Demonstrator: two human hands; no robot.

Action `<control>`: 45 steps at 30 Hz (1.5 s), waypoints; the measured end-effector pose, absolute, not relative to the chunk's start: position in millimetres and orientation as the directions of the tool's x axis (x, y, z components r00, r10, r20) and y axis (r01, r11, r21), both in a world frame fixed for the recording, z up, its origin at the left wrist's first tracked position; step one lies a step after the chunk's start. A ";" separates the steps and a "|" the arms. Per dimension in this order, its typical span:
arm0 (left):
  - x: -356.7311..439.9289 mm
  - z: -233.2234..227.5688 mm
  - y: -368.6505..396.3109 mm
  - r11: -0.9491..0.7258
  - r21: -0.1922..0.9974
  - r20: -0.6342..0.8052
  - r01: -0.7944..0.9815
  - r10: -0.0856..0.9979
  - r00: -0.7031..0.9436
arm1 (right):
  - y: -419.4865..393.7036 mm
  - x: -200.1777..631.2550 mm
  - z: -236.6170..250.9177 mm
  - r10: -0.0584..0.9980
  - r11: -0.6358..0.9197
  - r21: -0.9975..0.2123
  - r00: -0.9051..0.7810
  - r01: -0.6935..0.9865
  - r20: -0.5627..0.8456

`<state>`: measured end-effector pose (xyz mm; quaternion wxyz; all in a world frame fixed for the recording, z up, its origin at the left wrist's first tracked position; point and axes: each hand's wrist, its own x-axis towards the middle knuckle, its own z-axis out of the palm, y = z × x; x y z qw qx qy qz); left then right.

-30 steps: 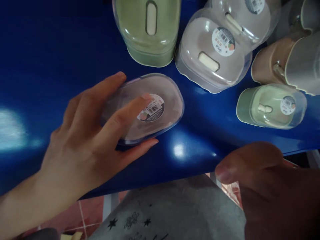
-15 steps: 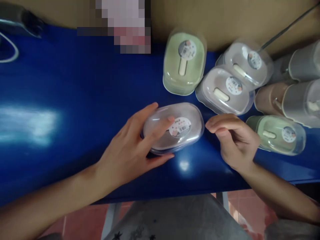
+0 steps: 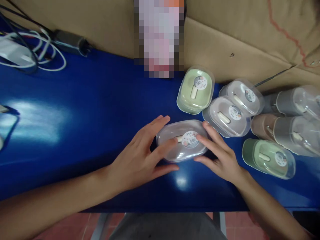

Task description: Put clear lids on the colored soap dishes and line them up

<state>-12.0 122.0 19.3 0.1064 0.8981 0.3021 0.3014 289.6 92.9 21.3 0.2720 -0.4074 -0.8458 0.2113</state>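
A greyish-pink plastic box with a clear lid (image 3: 183, 154) lies on the blue table in front of me. On its top are a round printed label (image 3: 191, 141) and a pale, bar-shaped piece, partly covered by a finger. My left hand (image 3: 146, 151) holds the box's left end, thumb at the near side and one finger resting on the lid. My right hand (image 3: 221, 155) spans the right end, with fingertips on the lid and label and the thumb at the near edge. The box's underside is hidden.
Beyond the box stands a green lidded box (image 3: 195, 90). Two greyish-pink boxes (image 3: 227, 116) touch each other to its right. Several more boxes crowd the right side, one of them green (image 3: 268, 158). Cables (image 3: 47, 50) and a dark adapter (image 3: 71, 41) lie at the back left.
My right hand has opened from a closed curl beside the box and come onto its right end. My left hand stays on the box. The view has shifted, showing more of the back.
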 end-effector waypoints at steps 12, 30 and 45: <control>-15.0 30.6 126.3 -0.933 0.114 0.564 0.342 0.343 0.751 | 88.4 289.5 25.0 0.742 0.671 -0.338 -0.599 0.660 0.302; -8.2 22.7 128.5 -0.923 0.121 0.594 0.364 0.361 0.719 | 78.3 277.1 21.6 0.701 0.707 -0.181 -0.644 0.683 0.305; -90.1 67.7 190.2 -0.725 -0.058 0.261 0.686 0.653 0.711 | 91.4 297.1 30.4 0.884 0.189 0.017 -0.178 0.982 0.433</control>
